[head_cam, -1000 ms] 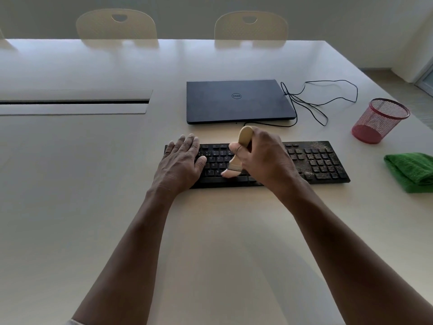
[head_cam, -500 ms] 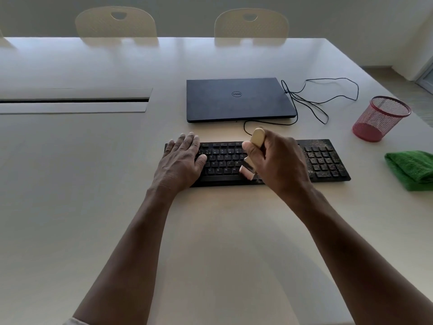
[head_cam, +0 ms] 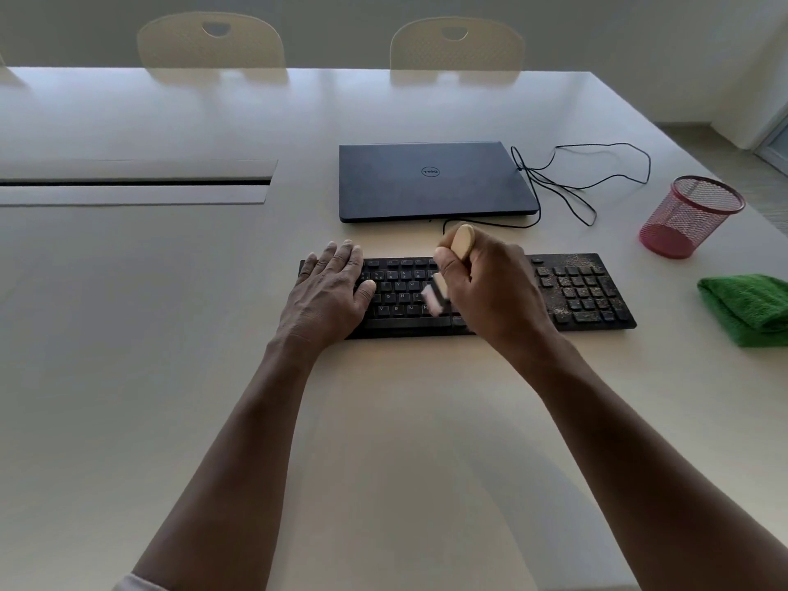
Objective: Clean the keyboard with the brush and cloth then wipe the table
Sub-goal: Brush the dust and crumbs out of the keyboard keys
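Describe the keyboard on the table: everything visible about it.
The keyboard is a black, full-size one that looks plastic, lying flat on the pale table in front of the closed laptop. Its numeric keypad end, at the right, is speckled with tan crumbs or dust. The left hand rests flat on its left end. The right hand grips a pale brush, whose blurred bristles meet the middle keys.

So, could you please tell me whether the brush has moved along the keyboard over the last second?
Yes. The brush has shifted right along the keyboard, away from the resting left hand.
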`<state>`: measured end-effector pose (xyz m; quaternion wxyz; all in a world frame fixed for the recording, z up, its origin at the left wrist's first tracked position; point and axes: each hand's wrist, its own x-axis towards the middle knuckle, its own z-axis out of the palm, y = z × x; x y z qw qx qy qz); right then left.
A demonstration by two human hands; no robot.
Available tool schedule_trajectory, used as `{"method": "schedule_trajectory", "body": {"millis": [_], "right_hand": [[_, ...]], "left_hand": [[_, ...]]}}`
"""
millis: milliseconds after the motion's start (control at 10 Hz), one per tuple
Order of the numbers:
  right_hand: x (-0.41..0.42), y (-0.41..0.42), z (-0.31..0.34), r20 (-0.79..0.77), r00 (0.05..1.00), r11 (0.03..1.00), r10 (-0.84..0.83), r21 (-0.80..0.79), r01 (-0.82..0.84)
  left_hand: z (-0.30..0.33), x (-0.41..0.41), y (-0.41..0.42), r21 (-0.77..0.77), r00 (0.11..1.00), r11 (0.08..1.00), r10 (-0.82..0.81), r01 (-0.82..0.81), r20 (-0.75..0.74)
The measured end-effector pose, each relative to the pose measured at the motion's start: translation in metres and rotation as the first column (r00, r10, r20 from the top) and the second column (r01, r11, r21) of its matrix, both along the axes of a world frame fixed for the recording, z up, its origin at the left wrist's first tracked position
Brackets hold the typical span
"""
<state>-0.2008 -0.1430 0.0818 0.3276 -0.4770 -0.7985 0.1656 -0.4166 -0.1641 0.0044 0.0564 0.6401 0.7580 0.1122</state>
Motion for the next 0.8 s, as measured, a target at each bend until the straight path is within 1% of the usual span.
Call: {"method": "schedule_trajectory", "body": {"millis": [100,200,300,400,500,600,700,800], "right_hand": [[-0.007,-0.004,-0.002,-0.149,0.983,0.971,0.107,-0.197,-0.135],[-0.007,-0.008,-0.004,-0.040,0.990,0.965,0.138,-0.219,-0.144],[-0.001,-0.006,-0.002,0.094,0.995,0.996,0.044,-0.080,-0.036],[0.007,0.000,0.002,0.069,0.997,0.997,-0.017,-0.069,0.022],[0.008,0.000,0.001,-0.066,0.997,0.972,0.026,-0.231,-0.041],[0.012,-0.003,-0.002,-0.022,0.999,0.977,0.038,-0.211,-0.041],[0.017,-0.003,0.000,0.046,0.999,0.993,0.007,-0.119,-0.001],[0.024,0.002,0.004,0.058,0.997,0.996,-0.043,-0.078,0.047]], "left_hand": [[0.000,0.000,0.000,-0.001,1.000,1.000,0.001,-0.001,0.001],[0.001,0.001,0.000,-0.001,1.000,1.000,0.002,-0.002,0.005],[0.002,0.000,0.000,0.001,1.000,1.000,0.001,-0.001,0.006],[0.001,0.000,-0.001,0.001,1.000,1.000,-0.002,0.002,0.003],[0.001,0.001,-0.001,-0.004,1.000,1.000,0.000,0.000,0.005],[-0.001,0.000,0.000,0.003,1.000,1.000,-0.002,0.002,0.005],[-0.001,-0.001,0.000,0.010,1.000,1.000,-0.004,0.004,0.007],[0.000,-0.001,-0.001,0.016,1.000,1.000,-0.006,0.005,0.009]]}}
